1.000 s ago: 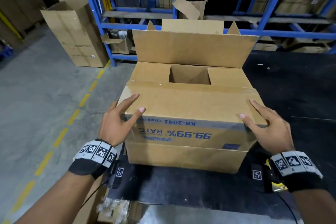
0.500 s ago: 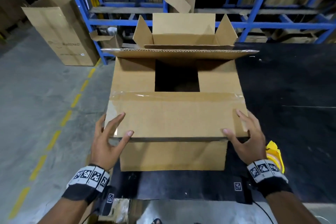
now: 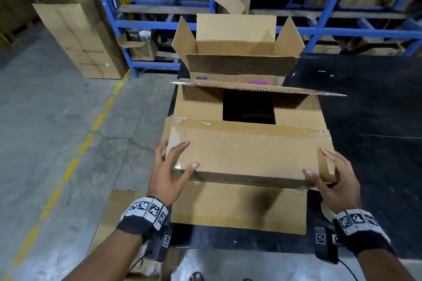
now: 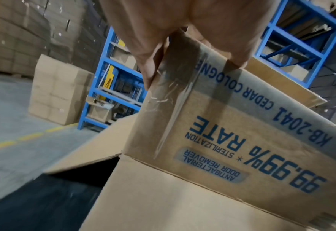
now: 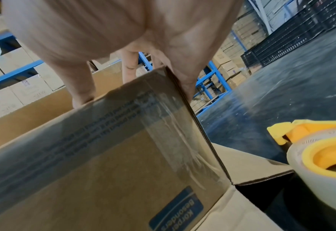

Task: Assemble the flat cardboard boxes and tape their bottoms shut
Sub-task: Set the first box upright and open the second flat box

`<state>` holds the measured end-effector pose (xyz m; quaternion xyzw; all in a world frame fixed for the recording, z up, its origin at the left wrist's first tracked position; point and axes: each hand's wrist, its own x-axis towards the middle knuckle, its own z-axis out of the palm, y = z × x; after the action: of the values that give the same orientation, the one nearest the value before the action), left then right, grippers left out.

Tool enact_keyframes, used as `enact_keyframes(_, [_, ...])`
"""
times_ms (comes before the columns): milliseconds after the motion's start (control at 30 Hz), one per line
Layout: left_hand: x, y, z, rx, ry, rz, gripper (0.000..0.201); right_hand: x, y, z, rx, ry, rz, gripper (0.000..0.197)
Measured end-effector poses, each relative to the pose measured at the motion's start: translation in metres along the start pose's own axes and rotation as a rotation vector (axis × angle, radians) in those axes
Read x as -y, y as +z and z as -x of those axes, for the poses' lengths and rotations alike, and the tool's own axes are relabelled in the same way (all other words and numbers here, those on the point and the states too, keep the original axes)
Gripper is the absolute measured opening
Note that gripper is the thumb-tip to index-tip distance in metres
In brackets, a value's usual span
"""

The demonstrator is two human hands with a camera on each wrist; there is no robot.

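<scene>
A brown cardboard box (image 3: 237, 207) printed "99.99% RATE" (image 4: 262, 157) stands on the black table (image 3: 370, 109). Its two short flaps lie folded in, leaving a dark gap (image 3: 249, 109) between them. The far long flap (image 3: 258, 88) hangs about level, seen edge-on. The near long flap (image 3: 246, 150), carrying old clear tape, lies over the top. My left hand (image 3: 173, 166) straddles its near left corner with spread fingers, thumb on top. My right hand (image 3: 328, 173) does the same at the near right corner (image 5: 169, 73). A yellow tape dispenser (image 5: 321, 156) sits by my right wrist.
A second box (image 3: 237, 36) with raised flaps stands just behind on the table. Blue shelving (image 3: 159, 23) with cartons runs along the back. A tall carton (image 3: 84, 36) stands on the concrete floor at left, beside a dashed yellow line (image 3: 68, 171).
The far long flap has dropped from upright to about level. Both hands have slid outward to the near flap's corners, and the view now looks more steeply down on the box.
</scene>
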<state>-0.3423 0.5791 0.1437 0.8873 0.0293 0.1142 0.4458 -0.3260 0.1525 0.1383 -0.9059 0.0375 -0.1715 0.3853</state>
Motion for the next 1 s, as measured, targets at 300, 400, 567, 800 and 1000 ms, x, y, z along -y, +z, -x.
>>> enact_keyframes(300, [0.049,-0.009,0.027,0.078,-0.112,-0.063,0.059,-0.025,0.046,0.013,0.226,0.084,0.033,0.083])
enact_keyframes(400, [0.07,-0.014,0.027,0.17,-0.192,-0.158,0.058,-0.024,0.068,0.025,0.313,0.139,0.039,0.088])
enact_keyframes(567, [0.078,-0.012,0.009,0.22,-0.202,-0.198,0.067,-0.016,0.07,0.015,0.349,0.184,-0.001,0.087])
enact_keyframes(800, [0.057,-0.004,-0.045,0.054,-0.028,-0.38,0.122,0.025,0.063,-0.028,0.241,0.065,0.31,0.143])
enact_keyframes(1000, [0.042,0.015,-0.089,0.288,-0.014,-0.678,0.109,0.023,0.071,-0.083,0.404,-0.101,0.527,0.134])
